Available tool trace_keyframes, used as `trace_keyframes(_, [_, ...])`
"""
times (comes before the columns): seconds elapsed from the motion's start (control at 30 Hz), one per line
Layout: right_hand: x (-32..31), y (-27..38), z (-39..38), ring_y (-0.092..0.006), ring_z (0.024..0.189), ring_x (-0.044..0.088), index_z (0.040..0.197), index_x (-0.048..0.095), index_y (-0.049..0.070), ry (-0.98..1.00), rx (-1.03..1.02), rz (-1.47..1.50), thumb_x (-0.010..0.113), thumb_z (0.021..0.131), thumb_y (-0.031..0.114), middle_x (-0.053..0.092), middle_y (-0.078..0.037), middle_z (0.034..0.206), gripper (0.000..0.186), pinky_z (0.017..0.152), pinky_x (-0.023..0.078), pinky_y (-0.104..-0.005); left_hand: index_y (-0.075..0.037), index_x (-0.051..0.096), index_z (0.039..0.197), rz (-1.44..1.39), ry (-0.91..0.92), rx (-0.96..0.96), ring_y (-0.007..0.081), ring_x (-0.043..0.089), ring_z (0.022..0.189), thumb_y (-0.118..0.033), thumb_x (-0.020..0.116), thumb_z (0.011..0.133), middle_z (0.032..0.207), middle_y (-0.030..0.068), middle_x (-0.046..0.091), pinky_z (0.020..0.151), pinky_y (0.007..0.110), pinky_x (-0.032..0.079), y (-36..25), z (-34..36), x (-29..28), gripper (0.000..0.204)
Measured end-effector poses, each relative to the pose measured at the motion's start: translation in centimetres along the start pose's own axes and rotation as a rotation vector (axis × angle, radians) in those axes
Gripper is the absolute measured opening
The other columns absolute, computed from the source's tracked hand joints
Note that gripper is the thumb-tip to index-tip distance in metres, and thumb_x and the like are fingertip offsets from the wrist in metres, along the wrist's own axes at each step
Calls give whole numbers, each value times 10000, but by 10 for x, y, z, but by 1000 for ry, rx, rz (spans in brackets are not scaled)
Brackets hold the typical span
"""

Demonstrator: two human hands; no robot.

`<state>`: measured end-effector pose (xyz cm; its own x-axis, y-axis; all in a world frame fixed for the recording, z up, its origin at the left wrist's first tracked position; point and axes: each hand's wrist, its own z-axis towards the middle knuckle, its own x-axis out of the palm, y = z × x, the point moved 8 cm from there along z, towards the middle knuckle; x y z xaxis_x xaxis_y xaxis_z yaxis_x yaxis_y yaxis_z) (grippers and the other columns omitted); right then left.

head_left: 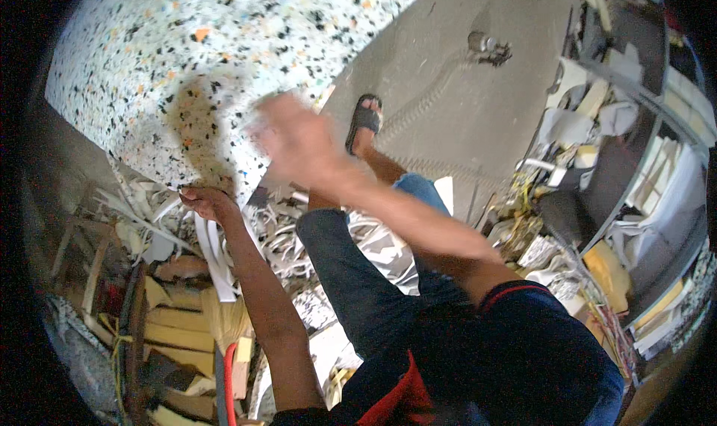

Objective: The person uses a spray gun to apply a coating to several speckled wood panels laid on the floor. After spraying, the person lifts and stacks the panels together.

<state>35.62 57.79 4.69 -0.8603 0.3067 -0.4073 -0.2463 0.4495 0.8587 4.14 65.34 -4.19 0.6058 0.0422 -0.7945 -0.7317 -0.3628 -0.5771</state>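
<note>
Speckled slab (224, 45), 11 o'clock: matt, grainy, foam-like
Floor (448, 22), 1 o'clock: smooth, dull, like concrete
Coiled hose (432, 94), 1 o'clock: ribbed, plastic-looking
Yellow offcuts (179, 340), 8 o'clock: matt, foam-like
Red tube (230, 381), 7 o'clock: smooth, plastic-looking
Dark trousers (347, 273), 6 o'clock: matt, soft-looking cloth

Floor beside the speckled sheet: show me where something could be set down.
Bare grey floor lies between the speckled sheet and right-hand scraps, apart from a coiled hose, metal piece and sandalled foot. Crowded: below the sheet, where white strips tangle.
</note>
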Motion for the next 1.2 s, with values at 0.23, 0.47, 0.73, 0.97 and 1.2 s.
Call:
trace_keyframes(0.23, [-147,-152,-1,-240,791,683,943,655,-20,-408,507,405,711,880,312,696,-133,833,343,734,545,-379,2,174,1558,-34,17,-1,359,448,1352,-402,446,1045,1523,284,370,1051,514,421,41,28,-2,707])
trace_keyframes(0.47, [-97,-93,14,-286,743,678,898,660,-75,-576,517,320,749,779,363,709,-156,839,463,734,537,-414,27,256,1527,413,-8,920,529,244,1435,-417,432,1028,1537,353,273,1123,639,248,-116,20,15,690])
trace_keyframes(0.73, [-98,-56,11,-299,819,697,883,700,-60,-772,490,161,780,727,383,728,-200,885,477,754,530,-398,-65,400,1467,467,37,1154,571,299,1368,-446,490,996,1506,315,331,985,785,274,-153,-2,71,613])
trace_keyframes(0.97, [-103,-21,9,-282,691,672,788,691,-51,-581,441,509,791,733,271,698,-185,726,342,710,537,-429,-80,398,1477,472,22,1179,571,288,1375,-414,491,997,1526,303,312,1022,769,247,-164,-6,63,593])
trace_keyframes(1.2, [-113,-52,6,-297,929,698,1067,651,-83,-773,138,342,753,761,211,725,-204,997,436,855,537,-401,-104,294,1561,544,200,1048,601,101,1444,-480,434,1007,1584,349,163,1085,776,86,-153,-4,72,684])
